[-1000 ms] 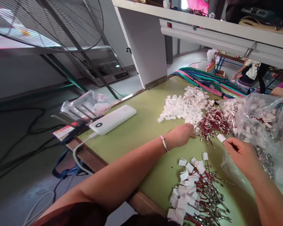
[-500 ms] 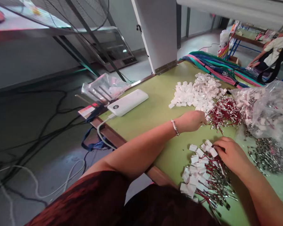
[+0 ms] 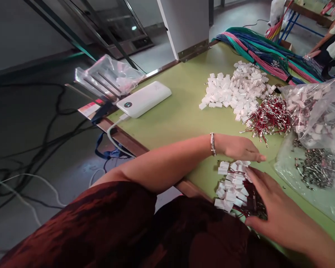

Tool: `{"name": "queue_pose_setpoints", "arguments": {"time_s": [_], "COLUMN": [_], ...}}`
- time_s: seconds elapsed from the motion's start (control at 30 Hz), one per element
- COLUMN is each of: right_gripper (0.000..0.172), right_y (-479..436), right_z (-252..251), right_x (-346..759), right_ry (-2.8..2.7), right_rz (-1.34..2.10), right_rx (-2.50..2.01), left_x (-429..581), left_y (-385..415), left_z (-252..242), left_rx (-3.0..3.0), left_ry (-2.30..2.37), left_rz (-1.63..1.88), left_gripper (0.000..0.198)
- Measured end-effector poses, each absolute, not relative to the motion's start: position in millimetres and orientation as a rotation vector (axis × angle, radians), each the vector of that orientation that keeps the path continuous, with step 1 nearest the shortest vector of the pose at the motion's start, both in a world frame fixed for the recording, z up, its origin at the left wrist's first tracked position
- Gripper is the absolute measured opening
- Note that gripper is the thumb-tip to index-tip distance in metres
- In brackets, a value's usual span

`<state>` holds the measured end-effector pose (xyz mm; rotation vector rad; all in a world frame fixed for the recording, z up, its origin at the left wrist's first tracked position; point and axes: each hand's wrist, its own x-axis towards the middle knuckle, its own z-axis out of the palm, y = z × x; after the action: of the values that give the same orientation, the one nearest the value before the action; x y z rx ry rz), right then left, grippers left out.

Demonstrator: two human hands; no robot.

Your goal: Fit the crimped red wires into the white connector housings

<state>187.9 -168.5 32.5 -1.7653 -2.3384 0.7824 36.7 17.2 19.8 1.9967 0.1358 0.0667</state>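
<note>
The near pile holds white connector housings [image 3: 231,188] on short dark-red wires with metal ends, partly hidden under my right hand. My right hand [image 3: 276,203] curves over the wire side of this pile, thumb and fingers apart, touching or just above it. My left hand [image 3: 240,149], a bracelet at its wrist, lies just beyond the pile's far end. Its fingers are stretched toward the right, and no object shows in them. Farther back are a heap of loose white housings [image 3: 229,89] and a bunch of red wires with metal terminals [image 3: 270,117].
A clear plastic bag of white parts [image 3: 321,115] sits at the right, above metal-ended pieces [image 3: 318,169] on plastic sheeting. Bundled coloured cables [image 3: 262,56] line the back edge. A white power bank [image 3: 145,99] with a cable lies at the left edge. Another person's arm [image 3: 321,44] shows far right.
My left hand has moved from the red wire bunch toward me, to the near pile. My right hand has opened and spread over that pile's wires. The view has tilted down.
</note>
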Motion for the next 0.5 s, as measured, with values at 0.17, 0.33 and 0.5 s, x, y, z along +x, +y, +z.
{"name": "queue_pose_setpoints", "arguments": {"time_s": [0.17,0.33,0.5], "right_gripper": [0.121,0.112,0.088], "right_y": [-190.1,-184.3,-170.4], "right_z": [12.0,12.3,10.7], "right_x": [169.2,159.0,158.4], "right_ry": [-2.541,-2.505,-2.494], "right_rz": [0.431,0.413,0.406], "right_rx": [-1.756,-1.807,-1.954], "left_x": [35.0,30.3,29.5], "left_y": [16.5,20.1,30.7], "left_z": [24.2,24.4,17.6], "left_rx": [2.002,2.008,1.919], "left_ry": [0.188,0.175,0.219], "left_rz": [-0.02,-0.113,-0.175], "left_gripper": [0.049,0.042,0.045]}}
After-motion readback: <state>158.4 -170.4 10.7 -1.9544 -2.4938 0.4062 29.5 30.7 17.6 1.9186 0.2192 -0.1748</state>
